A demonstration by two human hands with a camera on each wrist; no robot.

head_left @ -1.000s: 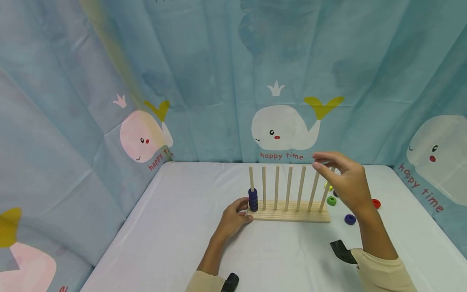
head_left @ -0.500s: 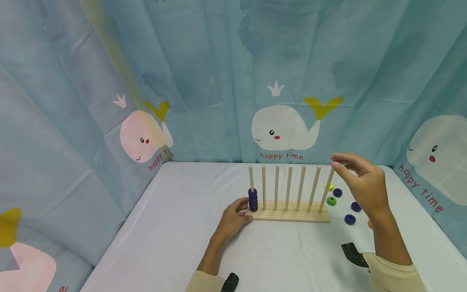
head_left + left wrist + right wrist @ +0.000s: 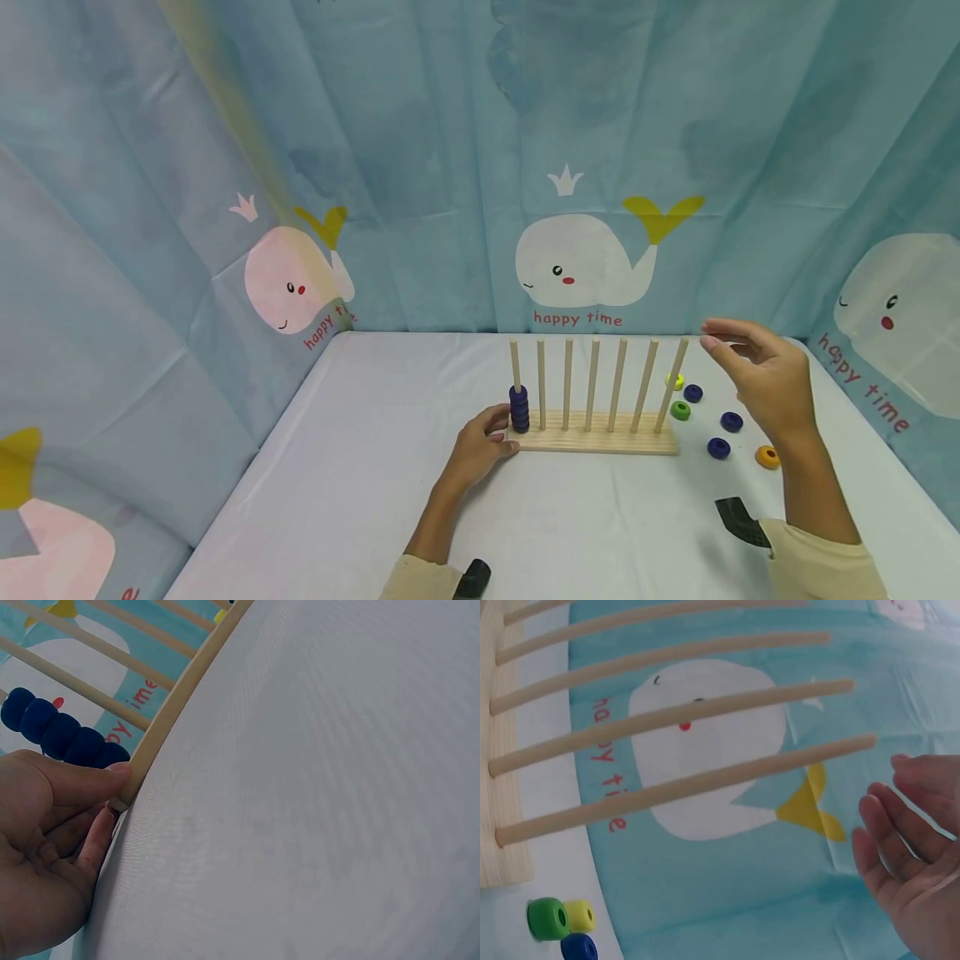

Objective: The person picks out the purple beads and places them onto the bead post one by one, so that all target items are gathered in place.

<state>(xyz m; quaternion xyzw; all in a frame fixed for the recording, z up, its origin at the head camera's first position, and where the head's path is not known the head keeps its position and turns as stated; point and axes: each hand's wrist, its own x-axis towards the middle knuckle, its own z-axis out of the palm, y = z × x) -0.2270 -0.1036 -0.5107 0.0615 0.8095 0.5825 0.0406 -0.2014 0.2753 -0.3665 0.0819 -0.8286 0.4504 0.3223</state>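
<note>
My left hand (image 3: 480,442) grips the left end of a wooden peg rack (image 3: 600,443), a pale flat base with a row of upright pegs. In the left wrist view its thumb (image 3: 112,769) lies against the base edge, with other fingers on the opposite side. Several dark blue beads (image 3: 519,410) are stacked on the leftmost peg; the other pegs are bare. My right hand (image 3: 772,379) is raised just right of the rightmost peg's top, fingers loosely bent, holding nothing. In the right wrist view that peg (image 3: 690,787) stands apart from the fingers.
Loose beads lie right of the rack on the white-covered table (image 3: 375,483): green (image 3: 680,411), yellow (image 3: 678,382), orange (image 3: 767,457) and several blue, one nearest the front (image 3: 718,448). A blue whale-print curtain (image 3: 420,167) hangs behind and beside the table.
My right hand has moved right, away from the pegs, uncovering blue and orange beads. The red bead seen earlier is now out of sight. My left hand and the rack have stayed put.
</note>
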